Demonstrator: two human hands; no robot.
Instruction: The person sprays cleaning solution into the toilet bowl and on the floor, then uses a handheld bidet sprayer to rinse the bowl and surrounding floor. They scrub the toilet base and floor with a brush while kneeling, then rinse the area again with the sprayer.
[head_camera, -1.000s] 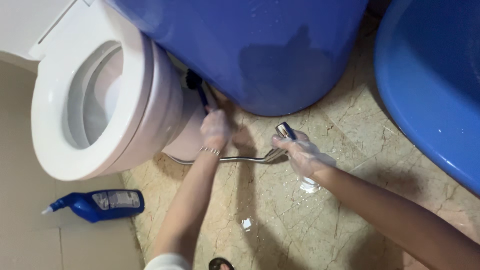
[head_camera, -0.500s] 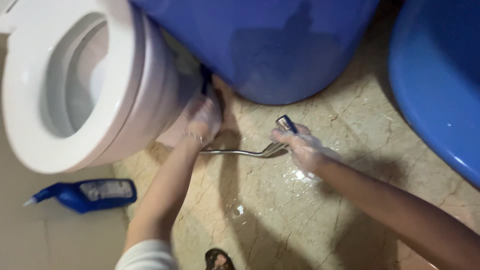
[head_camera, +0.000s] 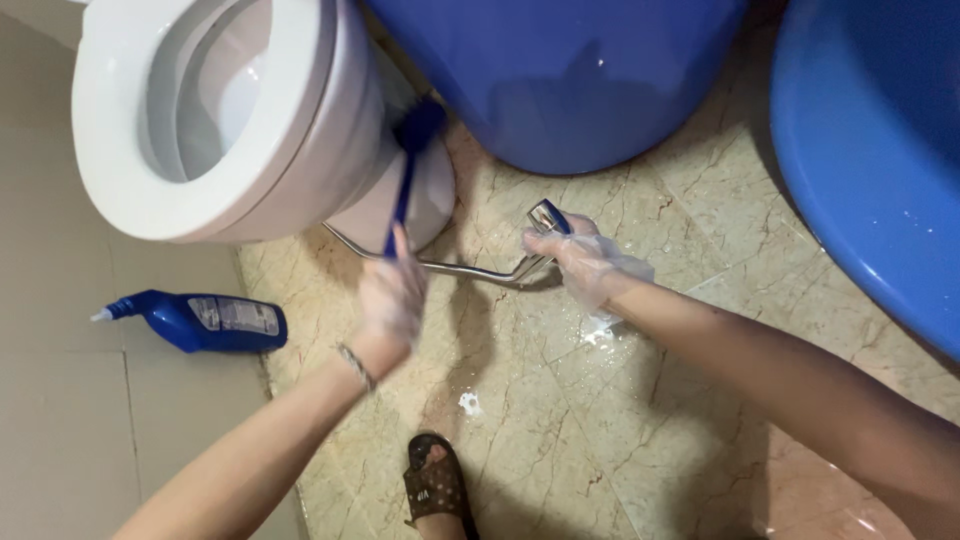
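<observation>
Brush (head_camera: 405, 170) now drawn out, upright, head against toilet base (head_camera: 425, 205).

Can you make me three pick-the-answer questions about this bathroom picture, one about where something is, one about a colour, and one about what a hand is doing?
1. Where does the blue bottle lie?
A. on the floor beside the toilet
B. inside the toilet
C. in the blue tub

2. What colour is the brush?
A. red
B. blue
C. yellow

3. What is the left hand doing?
A. resting open on the floor
B. holding the brush against the toilet's side
C. holding the bottle

Answers:
1. A: the bottle lies on its side on the floor, left of the toilet.
2. B: the handle and head are both blue.
3. B: the fingers wrap the handle and the head meets the toilet's outer wall, while the right hand holds the metal sprayer.
</observation>
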